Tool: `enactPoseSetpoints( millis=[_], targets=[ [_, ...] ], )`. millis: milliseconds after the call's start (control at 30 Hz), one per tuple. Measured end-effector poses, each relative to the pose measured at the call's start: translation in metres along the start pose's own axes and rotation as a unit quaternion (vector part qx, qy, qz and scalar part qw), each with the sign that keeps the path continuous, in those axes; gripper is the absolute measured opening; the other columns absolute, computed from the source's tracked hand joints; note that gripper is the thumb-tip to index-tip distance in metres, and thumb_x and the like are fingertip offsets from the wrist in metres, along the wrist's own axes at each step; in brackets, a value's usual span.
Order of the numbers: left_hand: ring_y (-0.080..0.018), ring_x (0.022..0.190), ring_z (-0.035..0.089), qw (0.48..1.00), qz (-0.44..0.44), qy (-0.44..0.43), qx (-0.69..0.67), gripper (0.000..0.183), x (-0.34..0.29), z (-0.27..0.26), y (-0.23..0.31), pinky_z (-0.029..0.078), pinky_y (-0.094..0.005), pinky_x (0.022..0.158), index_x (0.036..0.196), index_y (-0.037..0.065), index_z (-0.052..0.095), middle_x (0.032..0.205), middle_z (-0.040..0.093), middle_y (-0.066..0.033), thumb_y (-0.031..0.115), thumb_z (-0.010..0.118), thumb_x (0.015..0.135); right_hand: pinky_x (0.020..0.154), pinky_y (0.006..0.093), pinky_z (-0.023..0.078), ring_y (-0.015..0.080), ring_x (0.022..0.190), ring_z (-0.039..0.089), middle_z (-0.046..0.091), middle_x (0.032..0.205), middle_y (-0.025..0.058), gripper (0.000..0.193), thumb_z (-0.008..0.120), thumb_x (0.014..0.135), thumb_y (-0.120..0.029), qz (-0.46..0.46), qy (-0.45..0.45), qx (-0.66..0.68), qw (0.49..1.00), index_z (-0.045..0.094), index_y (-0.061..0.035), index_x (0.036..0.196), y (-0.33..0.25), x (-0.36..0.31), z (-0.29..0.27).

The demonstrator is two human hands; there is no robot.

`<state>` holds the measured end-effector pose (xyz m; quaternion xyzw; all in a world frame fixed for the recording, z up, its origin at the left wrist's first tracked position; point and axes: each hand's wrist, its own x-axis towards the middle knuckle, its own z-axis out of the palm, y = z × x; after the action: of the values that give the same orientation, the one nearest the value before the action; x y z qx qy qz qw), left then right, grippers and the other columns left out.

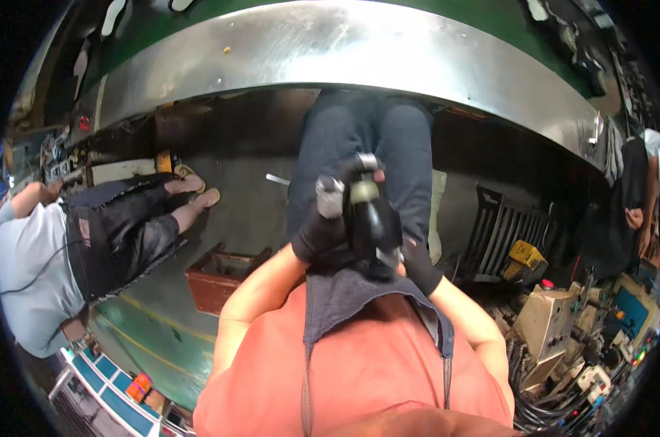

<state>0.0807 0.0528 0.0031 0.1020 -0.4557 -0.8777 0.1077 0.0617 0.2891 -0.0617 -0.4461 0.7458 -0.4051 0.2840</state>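
A dark, glossy shoe (370, 226) rests upright over my lap, with a pale patch near its far end. My left hand (322, 226), in a black glove with silvery wrapping on the fingers, closes around the shoe's left side and far end. At its near right side my right hand (419, 264), also black-gloved, grips the shoe with partly hidden fingers. The dark apron (366, 291) lies just below the shoe, over my red shirt.
A shiny metal bench edge (344, 44) crosses in front of my knees, with a green belt (446, 16) beyond. A reddish stool (224, 277) stands left, near a co-worker (119, 240). Right are a black slatted chair (508, 229), a yellow box (526, 255) and machinery (548, 320).
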Motion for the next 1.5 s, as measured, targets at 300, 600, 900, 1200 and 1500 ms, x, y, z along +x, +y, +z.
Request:
enactPoseSetpoints(
  millis=[300, 600, 900, 1200, 1500],
  targets=[
    [-0.0269, 0.086, 0.057, 0.981, 0.058, -0.013, 0.183, 0.053, -0.035, 0.018, -0.004, 0.040, -0.0386, 0.087, 0.086, 0.004, 0.063, 0.087, 0.064, -0.0091, 0.047, 0.033, 0.096, 0.076, 0.0479, 0.047, 0.0378, 0.088, 0.057, 0.052, 0.095, 0.0177, 0.037, 0.062, 0.079, -0.034, -0.142, -0.003, -0.059, 0.988, 0.047, -0.0005, 0.081, -0.005, -0.039, -0.009],
    [-0.0267, 0.097, 0.055, 0.980, 0.062, -0.066, 0.178, 0.067, -0.031, 0.010, -0.002, 0.036, -0.0398, 0.094, 0.094, 0.004, 0.061, 0.099, 0.062, -0.0111, 0.059, 0.023, 0.094, 0.073, 0.0474, 0.048, 0.0380, 0.085, 0.057, 0.053, 0.093, 0.0187, 0.042, 0.060, 0.079, -0.039, -0.137, 0.039, -0.055, 0.988, 0.045, 0.0006, 0.076, -0.005, -0.041, 0.004],
    [-0.0317, 0.123, 0.044, 0.950, 0.092, -0.005, 0.298, 0.075, -0.040, -0.030, -0.050, 0.028, -0.0436, 0.107, 0.121, 0.001, 0.052, 0.121, 0.054, -0.0164, 0.064, 0.026, 0.090, 0.078, 0.0486, 0.048, 0.0402, 0.088, 0.058, 0.056, 0.097, 0.0218, 0.057, 0.049, 0.087, -0.052, -0.147, 0.045, -0.026, 0.988, 0.049, 0.0026, 0.071, -0.001, -0.041, 0.003],
    [-0.0147, 0.110, 0.051, 0.983, -0.097, 0.098, 0.118, 0.053, 0.003, -0.038, -0.046, 0.041, -0.0303, 0.097, 0.130, 0.006, 0.046, 0.124, 0.053, -0.0074, 0.047, 0.033, 0.099, 0.064, 0.0384, 0.047, 0.0302, 0.069, 0.057, 0.055, 0.074, 0.0135, 0.044, 0.047, 0.093, -0.045, 0.117, 0.070, 0.055, 0.989, 0.056, -0.0031, 0.083, -0.081, 0.035, -0.073],
    [-0.0370, 0.105, 0.060, 0.868, -0.069, 0.123, 0.477, 0.045, 0.027, -0.053, -0.070, 0.047, -0.0385, 0.089, 0.128, 0.003, 0.051, 0.113, 0.062, -0.0229, 0.030, 0.052, 0.093, 0.049, 0.0250, 0.043, 0.0113, 0.050, 0.052, 0.057, 0.065, 0.0035, 0.049, 0.037, 0.099, -0.047, 0.327, 0.011, 0.356, 0.875, 0.059, -0.0034, 0.091, -0.013, 0.121, -0.088]
  ],
)
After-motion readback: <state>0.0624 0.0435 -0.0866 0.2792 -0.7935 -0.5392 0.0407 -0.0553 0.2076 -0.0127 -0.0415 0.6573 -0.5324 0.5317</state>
